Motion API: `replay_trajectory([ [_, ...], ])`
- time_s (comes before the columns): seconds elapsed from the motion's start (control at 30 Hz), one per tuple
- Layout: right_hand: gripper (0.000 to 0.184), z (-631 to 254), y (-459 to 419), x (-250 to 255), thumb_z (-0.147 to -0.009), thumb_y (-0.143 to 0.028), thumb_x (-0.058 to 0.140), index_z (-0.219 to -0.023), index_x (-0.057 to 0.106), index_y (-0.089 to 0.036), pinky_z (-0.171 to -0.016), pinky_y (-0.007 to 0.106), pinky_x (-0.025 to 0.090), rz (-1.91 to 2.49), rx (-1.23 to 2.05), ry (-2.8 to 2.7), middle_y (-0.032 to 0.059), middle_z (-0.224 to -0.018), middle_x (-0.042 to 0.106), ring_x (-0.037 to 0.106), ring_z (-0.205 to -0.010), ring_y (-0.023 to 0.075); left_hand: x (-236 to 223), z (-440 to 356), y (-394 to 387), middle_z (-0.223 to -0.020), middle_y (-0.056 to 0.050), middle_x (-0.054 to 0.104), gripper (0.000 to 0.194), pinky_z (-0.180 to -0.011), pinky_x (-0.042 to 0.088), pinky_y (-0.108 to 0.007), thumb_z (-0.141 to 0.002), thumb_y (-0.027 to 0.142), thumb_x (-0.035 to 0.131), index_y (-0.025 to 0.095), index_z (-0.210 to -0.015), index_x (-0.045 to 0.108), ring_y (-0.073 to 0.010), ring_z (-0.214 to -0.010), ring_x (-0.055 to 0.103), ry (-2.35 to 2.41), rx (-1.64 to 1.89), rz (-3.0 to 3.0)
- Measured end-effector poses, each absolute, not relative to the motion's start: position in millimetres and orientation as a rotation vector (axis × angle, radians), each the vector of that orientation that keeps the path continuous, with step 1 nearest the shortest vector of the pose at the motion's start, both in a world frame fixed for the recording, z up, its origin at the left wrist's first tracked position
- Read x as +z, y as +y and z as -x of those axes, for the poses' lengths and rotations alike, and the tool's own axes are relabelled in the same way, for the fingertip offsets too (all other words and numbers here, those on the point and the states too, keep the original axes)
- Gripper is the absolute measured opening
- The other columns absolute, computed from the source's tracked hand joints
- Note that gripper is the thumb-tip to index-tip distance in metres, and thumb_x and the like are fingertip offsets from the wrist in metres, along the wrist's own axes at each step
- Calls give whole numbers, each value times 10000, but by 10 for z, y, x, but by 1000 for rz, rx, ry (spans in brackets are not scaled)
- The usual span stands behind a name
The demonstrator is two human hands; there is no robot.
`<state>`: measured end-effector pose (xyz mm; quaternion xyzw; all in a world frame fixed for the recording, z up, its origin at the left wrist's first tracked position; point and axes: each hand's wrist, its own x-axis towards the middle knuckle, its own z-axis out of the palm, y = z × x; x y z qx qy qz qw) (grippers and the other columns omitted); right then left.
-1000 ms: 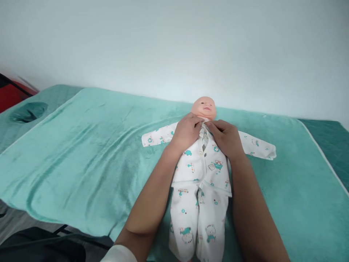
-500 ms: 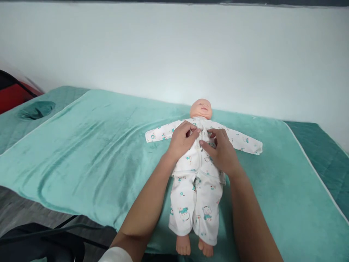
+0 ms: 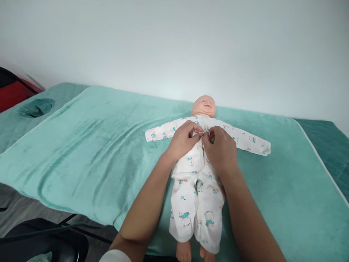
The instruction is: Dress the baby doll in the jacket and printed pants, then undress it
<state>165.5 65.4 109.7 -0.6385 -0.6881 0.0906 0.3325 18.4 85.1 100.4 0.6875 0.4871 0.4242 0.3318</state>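
Note:
A baby doll (image 3: 204, 105) lies on its back, head toward the wall, sleeves spread to both sides. It wears a white printed jacket (image 3: 188, 162) and matching trousers (image 3: 183, 207); its bare feet stick out below. On the chest, my left hand (image 3: 187, 138) pinches one front edge of the jacket. My right hand (image 3: 221, 147) pinches the opposite edge close beside it, the fingertips of both nearly meeting at the front opening. A button shows on the front just below my fingers. What exactly lies between the fingertips is partly hidden.
A green cover (image 3: 81, 145) with folds is spread over the bed. At its left end is a padded part with a face hole (image 3: 36, 108). A dark chair (image 3: 46, 240) stands at the lower left, a red and black item (image 3: 15, 91) at the far left. The white wall rises behind.
My right hand has moved left and closed its fingers on the jacket's edge, beside my left fingertips. My left hand keeps its pinch. The view has shifted slightly.

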Motion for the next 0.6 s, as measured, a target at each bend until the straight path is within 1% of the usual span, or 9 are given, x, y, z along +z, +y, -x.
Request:
replay_trajectory([
  [0.13, 169, -1767, 692, 1130, -857, -350, 590, -816, 639, -193, -647, 299, 359, 1594, 622, -1611, 14, -722, 630, 514, -657, 151, 991, -158, 859, -843, 13, 580, 50, -682, 391, -253, -881, 232, 622, 197, -852, 642, -105, -694, 457, 1266, 1109, -1777],
  [0.27, 172, -1794, 683, 1136, -801, -359, 657, -827, 678, -190, -591, 260, 367, 1487, 877, -1357, -13, -725, 624, 496, -637, 121, 997, -196, 828, -726, 26, 561, 85, -643, 390, -251, -891, 274, 623, 192, -872, 634, -104, -648, 463, 1254, 1179, -1670],
  [0.4, 204, -1751, 647, 1095, -780, -372, 706, -867, 715, -188, -544, 231, 366, 1367, 970, -1234, -5, -764, 646, 504, -640, 110, 1043, -281, 766, -761, 12, 620, 110, -652, 427, -242, -895, 293, 626, 185, -875, 634, -110, -694, 550, 1185, 1262, -1544],
  [0.5, 250, -1748, 613, 1045, -772, -397, 730, -919, 742, -195, -505, 217, 360, 1358, 991, -1159, -5, -770, 652, 495, -613, 103, 1056, -313, 757, -769, 12, 641, 97, -677, 443, -240, -886, 268, 631, 180, -847, 640, -108, -708, 570, 1188, 1255, -1537],
  [0.6, 297, -1763, 581, 1000, -765, -417, 748, -965, 760, -198, -505, 213, 386, 1360, 976, -1144, 8, -810, 680, 533, -651, 117, 1042, -300, 780, -786, 7, 654, 108, -706, 453, -242, -893, 270, 619, 177, -845, 647, -110, -729, 581, 1164, 1231, -1545],
])
